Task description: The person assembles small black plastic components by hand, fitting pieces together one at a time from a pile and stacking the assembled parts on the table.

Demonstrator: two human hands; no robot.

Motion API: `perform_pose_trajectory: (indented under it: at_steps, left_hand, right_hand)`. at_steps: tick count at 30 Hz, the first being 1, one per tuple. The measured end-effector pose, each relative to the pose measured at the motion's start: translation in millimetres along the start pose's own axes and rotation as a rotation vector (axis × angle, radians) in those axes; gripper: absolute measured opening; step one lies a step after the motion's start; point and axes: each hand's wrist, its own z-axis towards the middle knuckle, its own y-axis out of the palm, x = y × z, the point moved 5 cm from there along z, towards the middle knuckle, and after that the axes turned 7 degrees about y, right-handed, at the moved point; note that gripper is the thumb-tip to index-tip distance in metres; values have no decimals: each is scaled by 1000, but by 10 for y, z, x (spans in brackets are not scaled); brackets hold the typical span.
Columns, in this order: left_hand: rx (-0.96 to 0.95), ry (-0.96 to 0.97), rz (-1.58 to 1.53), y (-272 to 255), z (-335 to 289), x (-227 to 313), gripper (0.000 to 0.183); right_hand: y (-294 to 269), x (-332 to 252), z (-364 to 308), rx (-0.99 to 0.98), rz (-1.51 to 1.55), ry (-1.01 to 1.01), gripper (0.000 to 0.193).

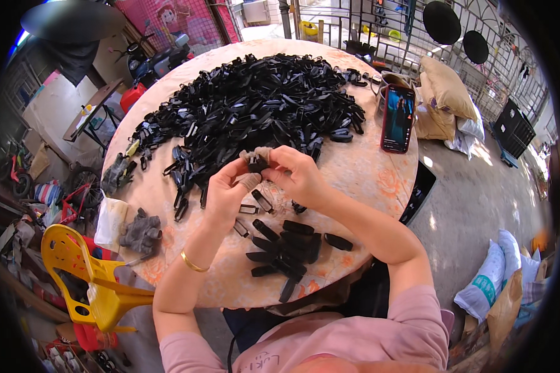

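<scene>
Above the near edge of a big heap of black plastic parts (pixel 261 102), my left hand (pixel 225 186) and my right hand (pixel 297 173) meet. Between their fingertips is a small black part (pixel 257 163), its exact kind too small to make out. Both hands are closed on it, and greyish coverings wrap some of the fingertips. Just below them lie a few loose oblong black frames (pixel 262 201) with open middles. Closer to me, a small pile of solid black oblong pieces (pixel 286 248) rests on the patterned tablecloth (pixel 379 193).
A phone (pixel 397 119) leans upright against a container at the table's right. Dark grey gloves (pixel 142 233) and a white packet (pixel 111 224) lie at the left edge. A yellow chair (pixel 87 280) stands left; sacks (pixel 445 99) sit on the floor to the right.
</scene>
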Motion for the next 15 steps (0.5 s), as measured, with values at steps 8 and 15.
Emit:
perform_pose_trajectory:
  at_steps: [8,15]
  left_hand:
    - [20,-10,65,-35,-2,-11,27]
    - [43,24,76,78,-26,12,20]
  right_hand:
    - [-7,-113,-42,24,-186,-68,27]
    - [49,-148,-74,110,-170,-113,39]
